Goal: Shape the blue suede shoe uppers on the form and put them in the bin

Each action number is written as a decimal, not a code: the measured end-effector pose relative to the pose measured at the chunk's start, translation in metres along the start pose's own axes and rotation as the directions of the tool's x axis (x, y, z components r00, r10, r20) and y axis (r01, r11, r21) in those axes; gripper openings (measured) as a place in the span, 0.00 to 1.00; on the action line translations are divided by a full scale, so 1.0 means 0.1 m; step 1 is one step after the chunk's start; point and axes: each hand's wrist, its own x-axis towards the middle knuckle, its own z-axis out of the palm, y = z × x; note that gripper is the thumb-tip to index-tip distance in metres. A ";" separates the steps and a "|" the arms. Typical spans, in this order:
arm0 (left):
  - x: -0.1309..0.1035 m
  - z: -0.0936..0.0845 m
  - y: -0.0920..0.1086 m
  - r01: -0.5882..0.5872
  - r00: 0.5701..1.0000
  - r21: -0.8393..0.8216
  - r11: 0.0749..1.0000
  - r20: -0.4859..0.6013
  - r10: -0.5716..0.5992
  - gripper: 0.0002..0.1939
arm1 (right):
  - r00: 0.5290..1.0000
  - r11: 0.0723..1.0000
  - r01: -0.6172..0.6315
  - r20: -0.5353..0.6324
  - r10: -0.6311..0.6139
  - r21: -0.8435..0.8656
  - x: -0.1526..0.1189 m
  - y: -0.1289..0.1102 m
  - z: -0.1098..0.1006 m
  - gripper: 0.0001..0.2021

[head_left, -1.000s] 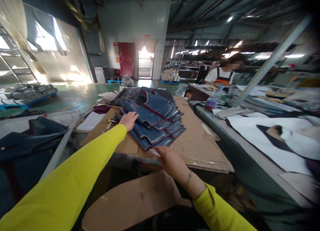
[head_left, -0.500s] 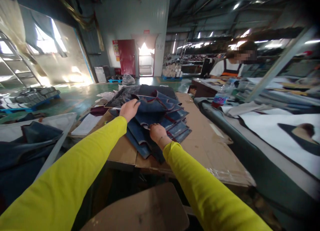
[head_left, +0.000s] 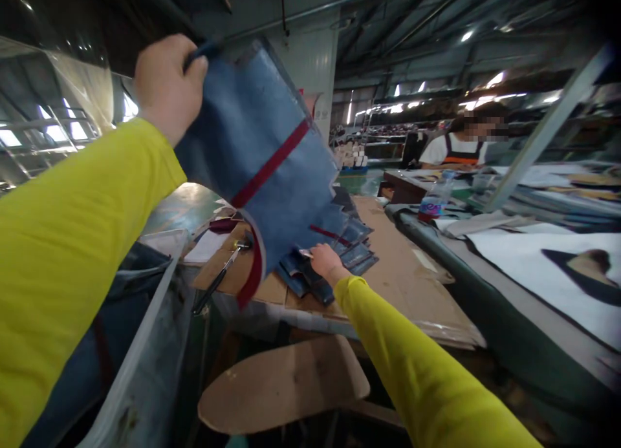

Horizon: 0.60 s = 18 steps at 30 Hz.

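Observation:
High at the left, my left hand (head_left: 169, 86) grips the upper corner of a blue sheet (head_left: 276, 138) with a dark red stripe. The sheet hangs in the air, and a dark red strip dangles from its lower left edge. Lower down, my right hand (head_left: 327, 262) is closed at the sheet's lower end, with a small light thing at its fingertips that I cannot make out. Under and beside it lies a stack of dark blue pieces (head_left: 361, 257) on the cardboard-covered table (head_left: 407, 286).
A black-handled tool (head_left: 218, 280) lies at the table's left edge. A large bin (head_left: 160, 331) holding blue material stands at the left. Below is a brown board (head_left: 286, 383). At the right are a bottle (head_left: 434, 199), white sheets (head_left: 524, 247) and a seated person (head_left: 456, 147).
My left hand has risen up and left from the stack, lifting the blue sheet. The view has shifted left, bringing the black-handled tool and more of the bin into sight.

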 end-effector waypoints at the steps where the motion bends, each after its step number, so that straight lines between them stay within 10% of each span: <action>1: 0.01 -0.15 0.03 -0.006 1.000 0.015 1.000 0.020 0.006 0.15 | 0.999 0.998 0.014 -0.036 -0.012 0.062 -0.09 -0.06 -0.06 0.15; 6: -0.15 -0.61 0.25 -0.039 0.995 0.003 0.999 0.089 0.038 0.19 | 0.980 0.874 0.105 -0.199 -0.010 0.474 -0.76 -0.27 -0.42 0.27; 11: -0.43 -0.79 0.33 0.009 0.993 -0.104 0.995 0.116 0.004 0.20 | 0.996 0.084 0.079 -0.077 -0.034 0.993 -1.49 -0.44 -0.58 0.29; 15: -0.64 -1.03 0.28 0.036 0.990 -0.129 0.991 0.138 -0.018 0.24 | 0.990 0.134 -0.093 0.106 -0.092 0.987 -1.74 -0.65 -0.54 0.19; 18: -0.81 -1.30 0.07 0.116 0.986 -0.194 0.974 0.138 -0.090 0.22 | 0.998 0.318 -0.006 0.028 -0.065 0.948 -1.74 -0.72 -0.76 0.18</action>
